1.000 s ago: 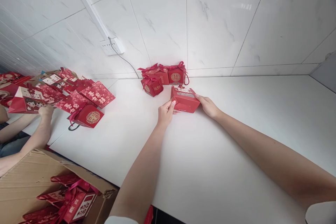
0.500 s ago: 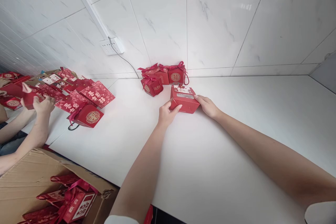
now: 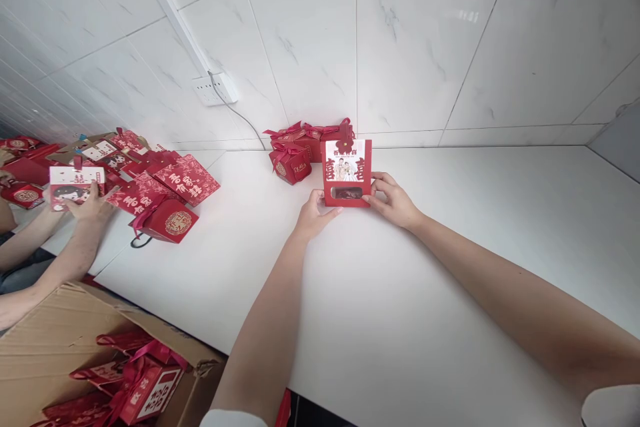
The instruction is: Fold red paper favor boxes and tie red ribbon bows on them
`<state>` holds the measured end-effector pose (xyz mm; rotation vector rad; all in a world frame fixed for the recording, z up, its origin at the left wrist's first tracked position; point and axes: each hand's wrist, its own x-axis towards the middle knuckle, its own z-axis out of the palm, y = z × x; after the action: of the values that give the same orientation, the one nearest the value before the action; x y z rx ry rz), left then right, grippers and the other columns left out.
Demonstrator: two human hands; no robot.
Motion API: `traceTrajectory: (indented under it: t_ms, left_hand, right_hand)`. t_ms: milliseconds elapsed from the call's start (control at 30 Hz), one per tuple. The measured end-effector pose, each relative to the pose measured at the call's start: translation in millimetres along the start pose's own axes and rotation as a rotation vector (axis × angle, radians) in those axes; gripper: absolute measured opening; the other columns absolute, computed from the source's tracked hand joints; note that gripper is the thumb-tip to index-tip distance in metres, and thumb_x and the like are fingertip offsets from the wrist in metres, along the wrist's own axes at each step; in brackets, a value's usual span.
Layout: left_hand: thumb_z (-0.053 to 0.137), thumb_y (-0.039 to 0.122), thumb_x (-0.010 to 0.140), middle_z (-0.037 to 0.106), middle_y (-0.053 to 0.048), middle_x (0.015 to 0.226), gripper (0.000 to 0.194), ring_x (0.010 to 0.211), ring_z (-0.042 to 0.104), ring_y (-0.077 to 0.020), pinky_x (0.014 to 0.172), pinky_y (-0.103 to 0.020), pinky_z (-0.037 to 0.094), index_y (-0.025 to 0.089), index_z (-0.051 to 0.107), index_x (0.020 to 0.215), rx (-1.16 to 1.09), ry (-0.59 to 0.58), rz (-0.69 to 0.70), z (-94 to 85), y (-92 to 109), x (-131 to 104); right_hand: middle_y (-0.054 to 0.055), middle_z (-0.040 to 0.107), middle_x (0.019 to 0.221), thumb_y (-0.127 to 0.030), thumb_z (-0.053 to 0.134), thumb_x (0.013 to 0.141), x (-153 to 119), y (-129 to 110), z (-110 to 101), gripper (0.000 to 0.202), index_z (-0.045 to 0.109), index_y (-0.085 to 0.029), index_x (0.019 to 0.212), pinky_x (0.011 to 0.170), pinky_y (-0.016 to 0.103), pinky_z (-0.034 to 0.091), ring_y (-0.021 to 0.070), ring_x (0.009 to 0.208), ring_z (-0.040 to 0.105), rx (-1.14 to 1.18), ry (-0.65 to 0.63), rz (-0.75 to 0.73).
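So, with twelve o'clock straight ahead, the closest thing is a big brown carton (image 3: 45,340) at nine o'clock, open, with red gift boxes (image 3: 137,400) and ribbons inside. Next comes the white table (image 3: 400,320), reaching out in front. At twelve o'clock is the picture box (image 3: 349,170), upright, its front turned to the person, with a small window low down. I cannot tell if its bottom rests on the table. It looks like thin card, so I think it is light and a bit stiff, may slide a little, and could dent if squeezed hard. The low corners seem best to hold, as the window may be weak. The left hand (image 3: 314,215) is closed gently around the low left corner, thumb along the bottom. The right hand (image 3: 397,205) is partly curled and pinches the low right corner. Over at ten o'clock lies a pile of red boxes (image 3: 187,180), and beside it a co-worker's hand (image 3: 93,207) holds a white and red box (image 3: 70,190). Behind the picture box, toward eleven o'clock, sit small boxes with bows (image 3: 290,163). Farthest away, the tiled wall (image 3: 425,47) has a plug socket (image 3: 215,89) at eleven o'clock, with a gray wire (image 3: 245,118).
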<state>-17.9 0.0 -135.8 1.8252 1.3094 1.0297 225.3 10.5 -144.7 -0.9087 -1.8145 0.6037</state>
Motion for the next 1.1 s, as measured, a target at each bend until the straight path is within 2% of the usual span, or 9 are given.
traceTrajectory:
  t_ms: [100,233,333,667,733,800,900,1000,1100]
  left_hand:
    - [0.071,0.039,0.077,0.067,-0.007,0.117,0.04,0.111,0.062,-0.0241,0.09,-0.037,0.051,0.022,0.058,0.112,-0.063,0.033,-0.038,-0.7,-3.8,1.7]
    - [0.075,0.036,0.073,0.062,-0.008,0.127,0.048,0.117,0.058,-0.0255,0.096,-0.039,0.049,0.022,0.061,0.117,-0.032,0.032,0.013,-1.9,-6.4,3.3]
    - [0.075,0.038,0.073,0.062,-0.007,0.128,0.044,0.117,0.058,-0.0256,0.101,-0.041,0.046,0.023,0.065,0.114,0.014,-0.005,0.04,-2.8,-7.6,3.2]
    - [0.076,0.034,0.072,0.054,-0.008,0.139,0.048,0.127,0.052,-0.0269,0.108,-0.043,0.041,0.023,0.064,0.117,0.025,-0.048,0.082,-5.6,-12.9,4.0]
    - [0.075,0.031,0.072,0.054,-0.008,0.139,0.049,0.128,0.051,-0.0271,0.108,-0.043,0.04,0.023,0.064,0.118,0.014,-0.054,0.081,-6.0,-13.2,4.0]
    - [0.075,0.028,0.071,0.054,-0.007,0.14,0.051,0.128,0.051,-0.0271,0.109,-0.043,0.04,0.023,0.063,0.12,0.002,-0.07,0.077,-6.1,-12.7,3.9]
    - [0.075,0.026,0.07,0.056,-0.006,0.139,0.054,0.128,0.051,-0.0269,0.109,-0.042,0.04,0.024,0.062,0.122,-0.013,-0.091,0.056,-5.4,-10.6,3.1]
    - [0.075,0.025,0.069,0.057,-0.005,0.137,0.056,0.127,0.052,-0.0266,0.108,-0.041,0.041,0.025,0.06,0.124,-0.032,-0.098,0.03,-4.8,-7.6,1.9]
    - [0.075,0.025,0.068,0.06,-0.005,0.134,0.052,0.122,0.056,-0.0265,0.106,-0.04,0.042,0.024,0.063,0.118,-0.018,-0.079,0.008,-5.7,-6.5,1.0]
  right_hand:
    - [0.01,0.052,0.118,-0.051,0.059,0.086,-1.1,0.2,-0.1,0.03,0.053,-0.024,0.074,0.102,0.044,0.044,0.0263,0.116,0.054,-0.056,-0.051,-0.025]
    - [0.008,0.056,0.102,-0.054,0.054,0.088,-1.4,-1.8,-0.4,0.029,0.059,-0.025,0.086,0.083,0.039,0.054,0.0239,0.096,0.059,-0.012,-0.097,0.038]
    - [0.007,0.058,0.099,-0.057,0.052,0.088,-1.0,-2.0,-1.1,0.033,0.061,-0.026,0.094,0.073,0.036,0.055,0.0235,0.092,0.06,0.007,-0.114,0.108]
    - [0.004,0.063,0.088,-0.059,0.059,0.083,0.0,4.1,-1.7,0.035,0.057,-0.024,0.079,0.071,0.034,0.052,0.0213,0.083,0.061,0.08,-0.084,0.195]
    - [0.005,0.063,0.094,-0.058,0.06,0.084,0.3,3.2,-1.1,0.035,0.057,-0.023,0.081,0.071,0.034,0.052,0.0213,0.086,0.061,0.104,-0.06,0.213]
    - [0.007,0.062,0.107,-0.057,0.061,0.084,0.7,1.6,-0.2,0.034,0.056,-0.024,0.09,0.074,0.034,0.052,0.0228,0.099,0.06,0.155,0.008,0.217]
    - [0.007,0.054,0.132,-0.056,0.061,0.084,1.3,-0.8,1.3,0.041,0.052,-0.026,0.112,0.091,0.038,0.051,0.0244,0.125,0.05,0.293,0.081,0.22]
    - [0.005,0.047,0.145,-0.054,0.058,0.088,1.4,-1.2,2.3,0.048,0.046,-0.031,0.129,0.107,0.043,0.042,0.0233,0.135,0.042,0.441,0.014,0.216]
    - [0.004,0.053,0.141,-0.054,0.056,0.09,1.1,1.6,3.3,0.044,0.051,-0.031,0.127,0.109,0.044,0.041,0.0244,0.13,0.049,0.482,-0.041,0.234]
